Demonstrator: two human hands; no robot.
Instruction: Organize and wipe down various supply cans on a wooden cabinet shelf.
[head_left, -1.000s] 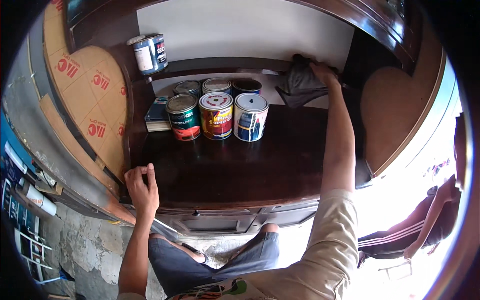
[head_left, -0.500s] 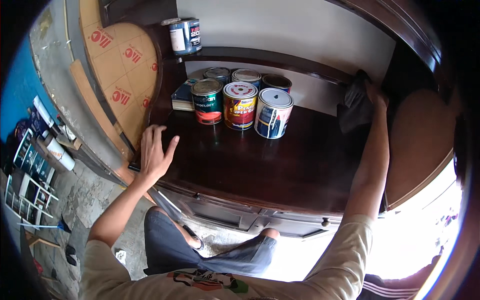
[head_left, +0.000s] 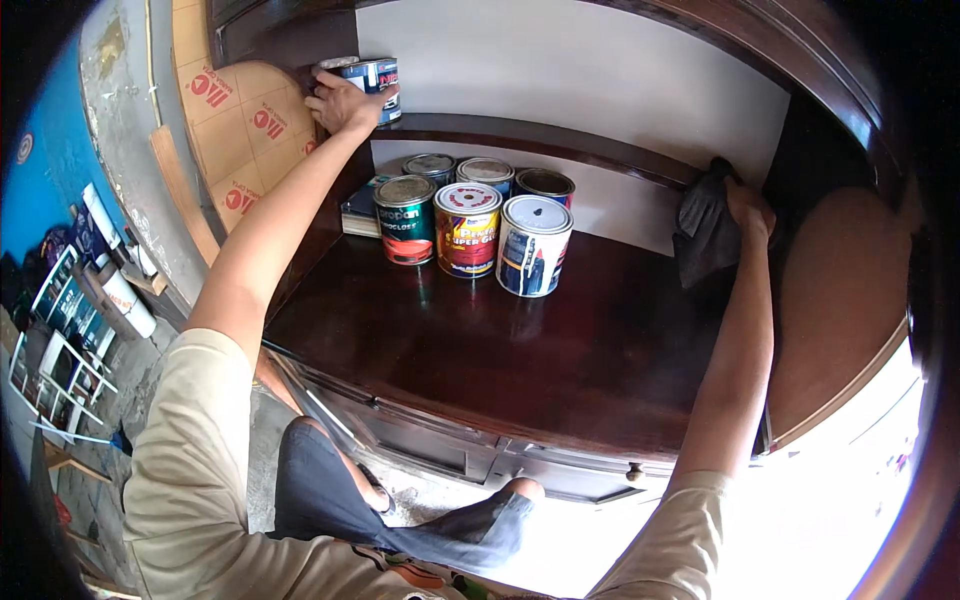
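My left hand (head_left: 345, 104) is wrapped round a blue-and-white paint can (head_left: 380, 78) at the left end of the upper shelf, thumb across its front and fingers at its left side. A pale lump, too small to make out, sits by the can's top. At the right end of the same shelf, my right hand (head_left: 748, 207) grips a dark cloth (head_left: 705, 228) that hangs down past the shelf edge. Part of the right hand's fingers is hidden behind the cloth.
On the dark wooden cabinet top (head_left: 440, 340) several paint cans stand in two rows, among them a green can (head_left: 406, 220), a yellow-red can (head_left: 467, 230) and a white can (head_left: 535, 247). Books (head_left: 362, 208) lie behind them at left. The upper shelf (head_left: 540, 135) runs above.
My left hand has risen from the cabinet's left edge to the can on the upper shelf and taken hold of it. The right hand stays at the shelf's right end with the cloth.
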